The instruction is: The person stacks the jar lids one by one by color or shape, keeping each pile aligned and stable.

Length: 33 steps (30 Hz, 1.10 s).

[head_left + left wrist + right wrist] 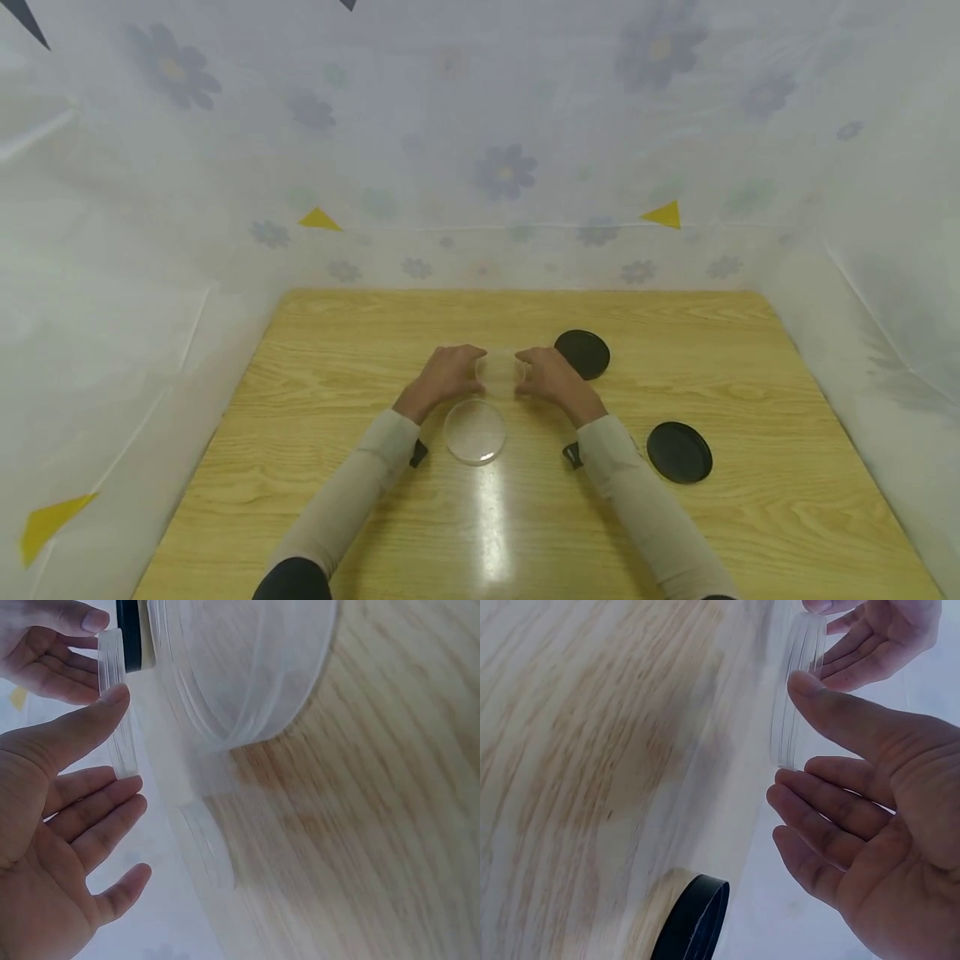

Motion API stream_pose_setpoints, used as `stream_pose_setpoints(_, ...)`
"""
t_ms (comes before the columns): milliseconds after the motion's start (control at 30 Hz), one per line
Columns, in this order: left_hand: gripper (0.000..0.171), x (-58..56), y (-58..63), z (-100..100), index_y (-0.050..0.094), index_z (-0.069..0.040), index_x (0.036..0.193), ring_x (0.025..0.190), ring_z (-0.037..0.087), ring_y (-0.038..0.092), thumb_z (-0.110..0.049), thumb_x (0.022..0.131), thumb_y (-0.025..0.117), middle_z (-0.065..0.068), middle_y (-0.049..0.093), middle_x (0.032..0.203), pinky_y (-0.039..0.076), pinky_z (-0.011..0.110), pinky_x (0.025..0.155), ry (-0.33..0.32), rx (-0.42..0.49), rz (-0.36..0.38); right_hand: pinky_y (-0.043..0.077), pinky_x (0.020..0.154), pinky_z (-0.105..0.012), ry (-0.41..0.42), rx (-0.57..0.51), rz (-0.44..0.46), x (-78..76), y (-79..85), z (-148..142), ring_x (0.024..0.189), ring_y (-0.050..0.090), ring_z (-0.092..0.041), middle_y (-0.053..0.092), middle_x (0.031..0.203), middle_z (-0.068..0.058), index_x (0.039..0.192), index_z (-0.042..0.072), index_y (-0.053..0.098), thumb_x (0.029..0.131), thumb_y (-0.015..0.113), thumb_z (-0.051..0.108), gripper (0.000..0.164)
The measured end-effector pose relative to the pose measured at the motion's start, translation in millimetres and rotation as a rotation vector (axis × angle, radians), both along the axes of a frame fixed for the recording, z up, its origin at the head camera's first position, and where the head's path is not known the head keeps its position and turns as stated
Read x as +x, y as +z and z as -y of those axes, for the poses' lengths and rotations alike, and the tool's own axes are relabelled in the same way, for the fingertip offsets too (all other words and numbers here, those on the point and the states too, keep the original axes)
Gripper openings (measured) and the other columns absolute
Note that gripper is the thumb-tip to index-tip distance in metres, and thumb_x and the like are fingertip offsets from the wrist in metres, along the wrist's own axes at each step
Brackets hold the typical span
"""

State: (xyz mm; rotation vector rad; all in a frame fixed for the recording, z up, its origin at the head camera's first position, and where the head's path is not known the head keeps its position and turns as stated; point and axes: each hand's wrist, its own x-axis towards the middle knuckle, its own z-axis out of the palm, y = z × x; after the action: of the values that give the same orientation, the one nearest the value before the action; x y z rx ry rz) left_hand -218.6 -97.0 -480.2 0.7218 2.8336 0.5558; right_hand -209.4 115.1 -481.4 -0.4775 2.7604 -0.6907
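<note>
Between both hands is a clear, shallow round dish or lid (501, 372) with a ridged rim. My left hand (453, 373) pinches its left edge, the thumb on one face and fingertips at the rim. On the opposite edge, my right hand (551, 375) holds it the same way with thumb and fingers. In the right wrist view the ridged side of the clear dish (784, 724) shows, tilted on edge in that picture. Nearer the body, a larger-looking clear round dish (475, 432) lies on the table, also close up in the left wrist view.
A black round lid (583, 354) lies just behind the right hand. Another black lid (679, 452) sits to the right of the right forearm. Beyond the left fingers a further clear disc (208, 851) shows. Flower-printed white sheeting (420, 167) encloses the wooden table (337, 333).
</note>
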Motion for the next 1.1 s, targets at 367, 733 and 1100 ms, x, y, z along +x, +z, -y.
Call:
stream_pose_setpoints(367,0.061,11.2,4.0,5.7,0.058,-0.007,0.128,0.121,0.027,0.056,-0.028,0.075,0.079,0.009,0.061,0.130,0.038,0.046,0.109,-0.009,0.018,-0.023,0.043,0.105,-0.045,0.037,0.005,-0.027,9.6,4.9,2.5,0.125,0.051,-0.034,0.056,0.133,-0.017,0.131,-0.001,0.053,0.079,0.077,0.023,0.063)
stream_pose_setpoints(733,0.062,25.1,9.3,14.3,0.059,-0.006,0.127,0.120,0.028,0.057,-0.028,0.073,0.081,0.010,0.061,0.129,0.040,0.047,0.107,0.005,0.035,-0.025,0.043,0.105,-0.044,0.059,-0.005,-0.038,19.9,9.3,9.5,0.123,0.054,-0.034,0.058,0.131,-0.018,0.130,-0.001,0.054,0.076,0.079,0.023,0.064)
stream_pose_setpoints(1100,0.060,41.0,2.0,25.5,0.060,-0.006,0.124,0.115,0.029,0.060,-0.030,0.073,0.080,0.009,0.062,0.127,0.045,0.045,0.101,0.003,0.052,-0.067,0.045,0.103,-0.043,0.083,-0.087,-0.069,35.1,9.2,14.4,0.121,0.055,-0.032,0.060,0.129,-0.016,0.128,-0.001,0.056,0.075,0.079,0.019,0.061)
